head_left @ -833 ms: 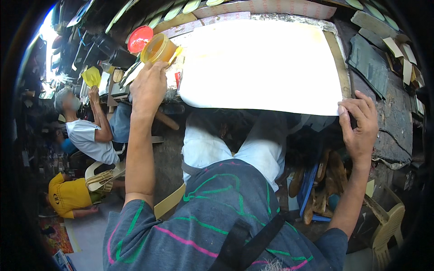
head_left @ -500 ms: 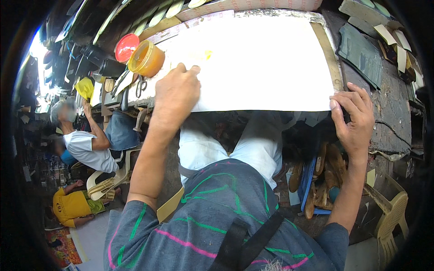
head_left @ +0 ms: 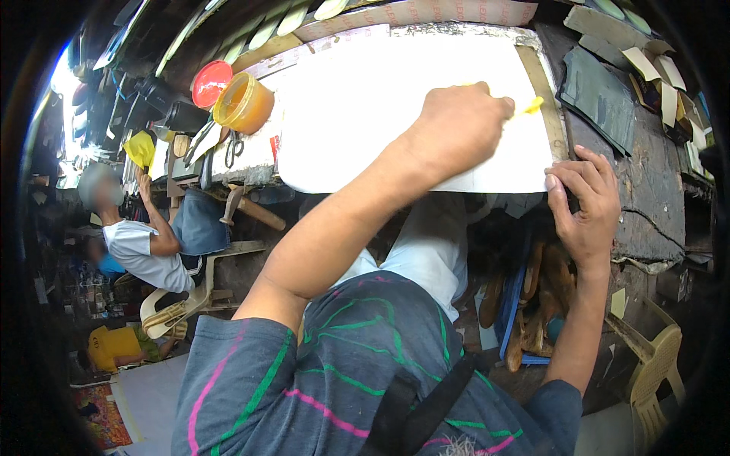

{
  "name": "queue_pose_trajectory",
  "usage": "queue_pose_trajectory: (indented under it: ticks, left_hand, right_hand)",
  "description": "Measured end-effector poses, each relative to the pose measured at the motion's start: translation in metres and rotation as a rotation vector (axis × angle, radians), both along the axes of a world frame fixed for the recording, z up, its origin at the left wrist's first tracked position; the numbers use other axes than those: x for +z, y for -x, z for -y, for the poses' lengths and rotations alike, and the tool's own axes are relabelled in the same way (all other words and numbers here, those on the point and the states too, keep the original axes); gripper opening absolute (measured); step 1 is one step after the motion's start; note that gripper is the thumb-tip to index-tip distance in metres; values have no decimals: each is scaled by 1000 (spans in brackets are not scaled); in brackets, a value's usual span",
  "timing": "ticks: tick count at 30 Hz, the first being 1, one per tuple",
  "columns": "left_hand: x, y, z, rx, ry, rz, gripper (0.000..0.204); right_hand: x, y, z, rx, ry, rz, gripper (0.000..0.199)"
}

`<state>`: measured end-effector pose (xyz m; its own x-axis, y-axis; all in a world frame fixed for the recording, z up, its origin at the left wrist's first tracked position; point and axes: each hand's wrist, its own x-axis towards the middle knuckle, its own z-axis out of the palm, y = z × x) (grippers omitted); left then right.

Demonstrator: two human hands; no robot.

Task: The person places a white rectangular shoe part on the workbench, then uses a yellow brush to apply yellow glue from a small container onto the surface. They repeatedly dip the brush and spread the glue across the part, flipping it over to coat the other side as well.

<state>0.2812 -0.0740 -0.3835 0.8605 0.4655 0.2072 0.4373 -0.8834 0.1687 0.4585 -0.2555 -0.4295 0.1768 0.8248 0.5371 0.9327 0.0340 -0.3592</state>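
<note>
While my left hand [head_left: 456,129] reaches across the big white sheet [head_left: 380,99] on the bench [head_left: 646,197], its fingers are closed on a small yellow brush [head_left: 532,105] near the far right edge. My right hand [head_left: 585,205] presses the sheet's corner, fingers bent. I judge most spreading is left. An open orange jar [head_left: 243,102] and its red lid [head_left: 211,82] sit at the left.

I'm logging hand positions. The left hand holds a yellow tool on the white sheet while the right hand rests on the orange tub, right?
Not quite. In the head view the right hand rests at the white sheet's near right corner, not on the orange tub, which stands untouched at the far left. The left hand does hold the yellow tool on the sheet.
</note>
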Motion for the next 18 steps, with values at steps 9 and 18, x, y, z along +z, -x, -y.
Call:
queue_pose_trajectory:
  ticks: [9,18]
  left_hand:
    - [14,200,-30,575,-187,-243,21]
    - [6,169,-34,459,-330,-274,23]
  right_hand:
    - [-1,1,2,-14,6,-32,7]
    - [-2,0,1,3,1,-32,7]
